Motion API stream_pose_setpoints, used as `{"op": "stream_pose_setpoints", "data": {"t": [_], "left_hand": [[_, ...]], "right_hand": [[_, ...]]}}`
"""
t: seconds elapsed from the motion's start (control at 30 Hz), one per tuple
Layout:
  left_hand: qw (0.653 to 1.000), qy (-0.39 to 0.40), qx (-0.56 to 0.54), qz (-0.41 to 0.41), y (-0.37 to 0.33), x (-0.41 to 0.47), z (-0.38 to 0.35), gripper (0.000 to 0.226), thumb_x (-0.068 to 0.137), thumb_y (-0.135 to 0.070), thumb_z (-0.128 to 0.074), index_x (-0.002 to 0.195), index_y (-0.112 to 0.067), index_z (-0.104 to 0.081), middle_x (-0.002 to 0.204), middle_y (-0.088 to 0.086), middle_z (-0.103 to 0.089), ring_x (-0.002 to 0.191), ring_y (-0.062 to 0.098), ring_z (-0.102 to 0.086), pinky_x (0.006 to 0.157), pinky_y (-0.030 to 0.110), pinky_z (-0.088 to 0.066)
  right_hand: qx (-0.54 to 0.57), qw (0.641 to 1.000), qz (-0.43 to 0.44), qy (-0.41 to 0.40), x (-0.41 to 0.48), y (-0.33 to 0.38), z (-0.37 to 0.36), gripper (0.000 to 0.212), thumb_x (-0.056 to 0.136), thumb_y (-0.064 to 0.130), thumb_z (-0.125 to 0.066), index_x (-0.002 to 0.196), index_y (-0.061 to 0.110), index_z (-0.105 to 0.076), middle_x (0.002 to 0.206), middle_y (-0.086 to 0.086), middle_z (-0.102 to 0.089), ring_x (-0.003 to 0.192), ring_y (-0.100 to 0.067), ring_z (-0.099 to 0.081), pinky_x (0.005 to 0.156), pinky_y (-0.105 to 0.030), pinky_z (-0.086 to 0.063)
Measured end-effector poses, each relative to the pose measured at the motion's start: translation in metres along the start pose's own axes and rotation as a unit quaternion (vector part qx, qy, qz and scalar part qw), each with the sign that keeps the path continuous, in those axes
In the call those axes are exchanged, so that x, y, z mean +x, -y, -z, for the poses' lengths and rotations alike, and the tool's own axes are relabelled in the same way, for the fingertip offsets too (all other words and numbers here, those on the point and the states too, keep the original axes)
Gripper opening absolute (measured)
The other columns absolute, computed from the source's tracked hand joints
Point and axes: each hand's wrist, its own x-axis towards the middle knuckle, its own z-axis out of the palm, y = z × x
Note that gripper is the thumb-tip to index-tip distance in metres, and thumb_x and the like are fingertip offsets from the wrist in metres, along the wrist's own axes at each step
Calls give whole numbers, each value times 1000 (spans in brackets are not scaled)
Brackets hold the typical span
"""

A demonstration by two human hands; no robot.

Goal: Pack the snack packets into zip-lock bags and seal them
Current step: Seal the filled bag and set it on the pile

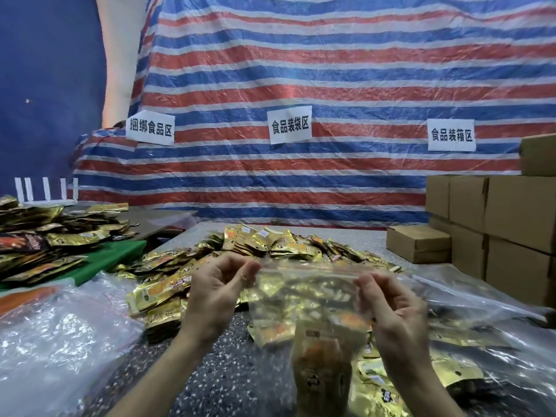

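Room on the speckled worktop (pixel 216 371) was scarce. A bare strip ran between the forearms at the near edge and another at the far right. Stacked cardboard boxes (pixel 496 224) walled the right side. A striped tarp (pixel 301 85) with three paper signs (pixel 290 124) closed the far edge. At the left a green board (pixel 114 257) carried its own heap of packets, and crumpled clear plastic bags (pixel 60 341) covered the near left corner.

Loose gold snack packets (pixel 264 245) were heaped across the middle of the worktop, from just beyond the hands to the far side, with more spilling near right.

The zip-lock bag (pixel 307 296) hung above that heap, near centre, with gold packets visible inside through the blurred film. Its red-lined top strip was stretched level between the hands. The left hand (pixel 216 293) pinched the strip's left end between thumb and forefinger. The right hand (pixel 391 305) pinched its right end. The hands were held apart by the bag's width, palms turned inward.
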Motion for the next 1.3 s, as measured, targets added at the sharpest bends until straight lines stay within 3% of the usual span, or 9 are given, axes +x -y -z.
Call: {"op": "stream_pose_setpoints", "data": {"t": [0.2,0.4,0.63,0.73,0.8,0.9,1.03,1.17,1.3], "left_hand": [[990,-18,-108,88,24,-21,-13,42,68,-64,-76,79,-23,-77,77,5,-72,72,16,-67,71,27,-59],[990,-13,-120,67,18,-21,-15,10,76,-27,-71,84,-25,-77,83,4,-74,76,12,-69,70,21,-56],[995,-29,-98,-12,0,-17,-7,3,85,-21,-72,83,-22,-73,82,4,-71,78,19,-67,75,34,-58],[995,-25,-87,-46,-11,-18,-5,5,81,-25,-73,85,-22,-72,85,5,-71,83,25,-68,77,40,-57],[994,-19,-85,-65,-17,-19,-6,13,80,-31,-74,87,-20,-72,86,4,-72,83,24,-69,76,37,-58],[991,-3,-112,-71,-25,-21,-8,14,81,-26,-74,88,-14,-72,83,8,-72,77,22,-69,73,32,-58],[987,18,-145,-67,-32,-23,-6,18,81,-24,-69,88,-7,-70,78,11,-70,71,23,-66,69,33,-58],[982,32,-176,-53,-34,-22,0,16,80,-21,-70,86,-7,-72,78,13,-70,70,22,-67,69,29,-57],[978,59,-193,-51,-33,-19,7,8,84,-15,-74,90,-11,-75,83,11,-72,73,21,-67,70,28,-57]], "right_hand": [[-3,1000,-19,-18,-1,-3,2,32,77,54,-69,90,26,-77,87,-9,-74,84,-40,-67,70,-48,-58],[6,999,-28,-42,-2,2,4,65,60,82,-72,92,24,-77,81,-10,-70,76,-31,-62,71,-47,-53],[-21,1000,-11,7,1,27,2,53,77,68,-64,83,16,-75,76,-10,-71,75,-35,-65,71,-42,-53],[-100,994,27,32,10,53,-4,39,81,59,-60,83,23,-74,79,2,-72,73,-11,-68,65,-22,-55],[-195,976,68,74,19,73,-12,25,79,53,-63,91,33,-73,91,17,-71,84,4,-65,71,-17,-50],[-333,913,113,206,25,98,-33,44,73,69,-59,106,41,-67,107,28,-65,107,11,-56,84,-8,-41],[-405,834,107,359,33,115,-68,37,81,62,-62,108,37,-69,109,22,-67,103,9,-57,87,-18,-48],[-392,822,72,406,46,118,-79,29,77,54,-73,95,32,-74,95,16,-68,91,4,-60,79,-23,-51],[-357,819,35,448,57,115,-81,27,75,50,-78,93,32,-69,123,21,-61,115,9,-52,98,-23,-42]]}}
